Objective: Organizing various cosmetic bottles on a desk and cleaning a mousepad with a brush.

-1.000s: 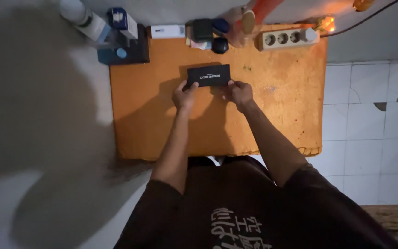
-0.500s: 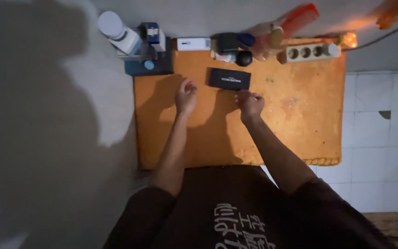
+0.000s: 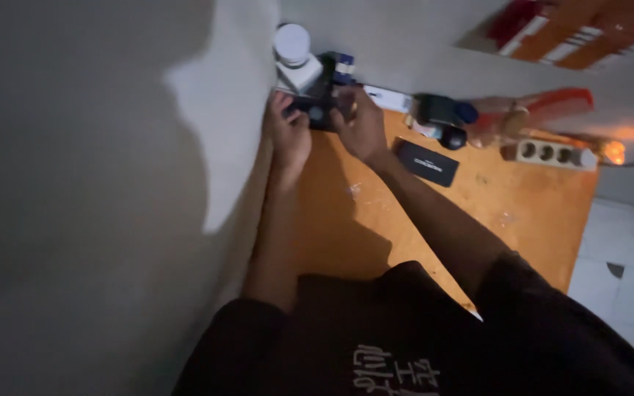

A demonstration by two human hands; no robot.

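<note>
Fingers of the left hand (image 3: 288, 133) and right hand (image 3: 362, 129) are curling together around a small dark box (image 3: 315, 112) at the far left corner of the orange table (image 3: 434, 220), each gripping one end. Just behind it a white-capped bottle (image 3: 294, 53) and a blue-and-white carton (image 3: 340, 66) are standing against the wall. One flat black rectangular box (image 3: 425, 162) is lying to the right, apart from the hands. Farther right, one white power strip (image 3: 548, 154) is sitting near the table's far edge. The near half of the tabletop is lying open.
</note>
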